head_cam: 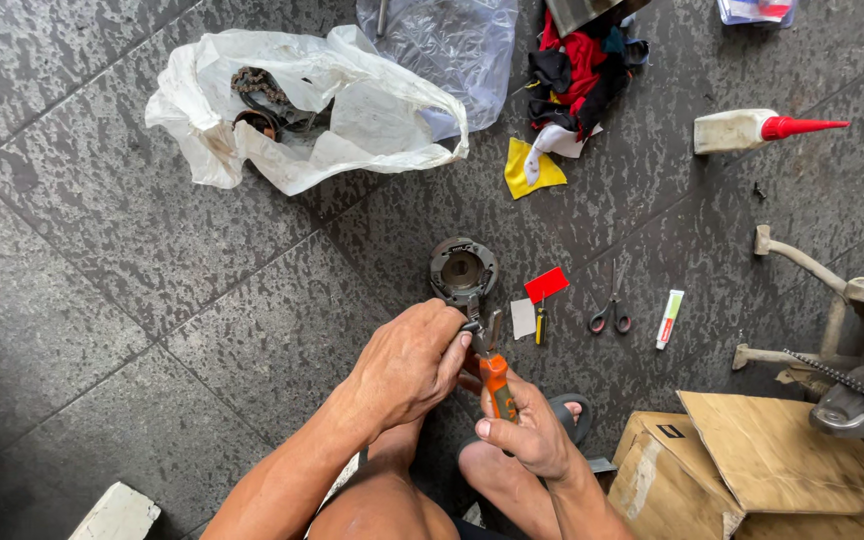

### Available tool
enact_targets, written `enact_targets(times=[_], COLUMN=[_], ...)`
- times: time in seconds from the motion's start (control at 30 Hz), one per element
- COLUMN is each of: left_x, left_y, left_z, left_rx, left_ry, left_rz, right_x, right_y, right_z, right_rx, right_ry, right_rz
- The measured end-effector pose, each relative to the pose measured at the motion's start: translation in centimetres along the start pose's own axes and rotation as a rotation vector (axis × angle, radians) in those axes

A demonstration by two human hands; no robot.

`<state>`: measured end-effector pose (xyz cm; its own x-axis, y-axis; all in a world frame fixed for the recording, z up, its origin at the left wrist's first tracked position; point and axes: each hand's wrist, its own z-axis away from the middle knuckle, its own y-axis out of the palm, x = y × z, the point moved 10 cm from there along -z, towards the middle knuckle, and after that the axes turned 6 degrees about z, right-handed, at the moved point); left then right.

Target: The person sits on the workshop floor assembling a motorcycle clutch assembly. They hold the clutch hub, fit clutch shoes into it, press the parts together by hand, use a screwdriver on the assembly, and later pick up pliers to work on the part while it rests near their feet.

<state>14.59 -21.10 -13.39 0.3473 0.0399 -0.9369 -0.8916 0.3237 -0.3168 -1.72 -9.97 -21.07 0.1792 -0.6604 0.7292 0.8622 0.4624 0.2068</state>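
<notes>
While the person is sitting over the dark speckled floor tiles [102,300], the biggest thing lying there is a crumpled white plastic bag [372,110] at the top, holding rusty chain and metal parts. At the lower right, flattened brown cardboard boxes [752,470] are sitting beside a grey metal frame with a chain [852,380]. A heap of red, black and yellow rags [577,80] is lying at the top centre, and to its right a pale squeeze bottle with a red cone nozzle [752,128] is resting on its side.

Near the middle, the round dark metal part [462,268] is lying flat on the floor, just beyond the hands; it is looking heavy, stiff and probably greasy, so its rim is seeming the safest place to grip. The left hand [407,365] is closing around something small at the jaws of the orange-handled pliers [492,375], and the right hand [532,435] is gripping the handles. Smaller still, scissors [610,312], a green-and-white tube [669,318] and a red tag [546,284] are lying nearby.
</notes>
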Motion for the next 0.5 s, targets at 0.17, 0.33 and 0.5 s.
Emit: enact_targets(times=[0.17,0.33,0.5], left_x=[-0.5,-1.4,-2.0], left_y=[0.1,-0.2,-0.3], left_z=[0.1,0.2,0.2], left_rx=[0.043,0.045,0.035], left_ry=[-0.001,0.026,0.035], left_rz=[0.030,0.054,0.094], right_x=[4.5,6.8,6.7], right_y=[0.3,0.5,0.2], right_z=[0.6,0.5,0.7], right_rx=[-0.033,-0.114,-0.155], right_ry=[-0.155,-0.180,-0.192], right_rz=[0.147,0.405,0.429])
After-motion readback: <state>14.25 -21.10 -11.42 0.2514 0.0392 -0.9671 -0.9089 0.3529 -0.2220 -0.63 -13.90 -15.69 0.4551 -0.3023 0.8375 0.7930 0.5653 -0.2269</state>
